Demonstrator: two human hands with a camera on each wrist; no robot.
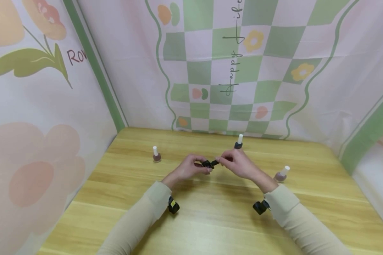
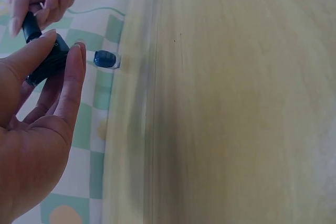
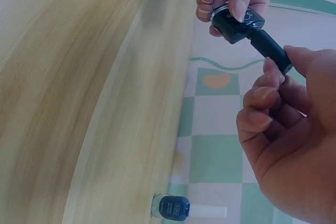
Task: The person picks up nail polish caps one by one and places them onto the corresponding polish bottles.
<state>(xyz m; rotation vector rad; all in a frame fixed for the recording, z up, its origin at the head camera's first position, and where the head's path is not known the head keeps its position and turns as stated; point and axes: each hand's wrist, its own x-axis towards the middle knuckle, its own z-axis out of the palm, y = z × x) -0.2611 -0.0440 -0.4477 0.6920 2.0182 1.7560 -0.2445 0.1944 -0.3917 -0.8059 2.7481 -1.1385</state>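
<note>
A dark nail polish bottle with a black cap is held above the middle of the table. Its glass body [image 3: 230,27] is gripped between the thumb and fingers of my left hand [image 1: 191,167]. My right hand [image 1: 237,163] pinches the far end of the black cap [image 3: 271,51] with thumb and fingertips. Cap and bottle are in line, tilted, and meet at the neck; whether the cap is loosened I cannot tell. Just behind the right hand stands a dark blue nail polish bottle [image 1: 238,145] with a white cap, its base partly covered by the hand in the head view.
A brownish nail polish bottle [image 1: 157,157] stands on the left of the wooden table [image 1: 204,226]. Near the right wrist is a mauve one [image 1: 280,177], also white-capped. A patterned cloth [image 1: 223,71] hangs along the back edge. Small black cameras [image 1: 260,207] are strapped at both wrists.
</note>
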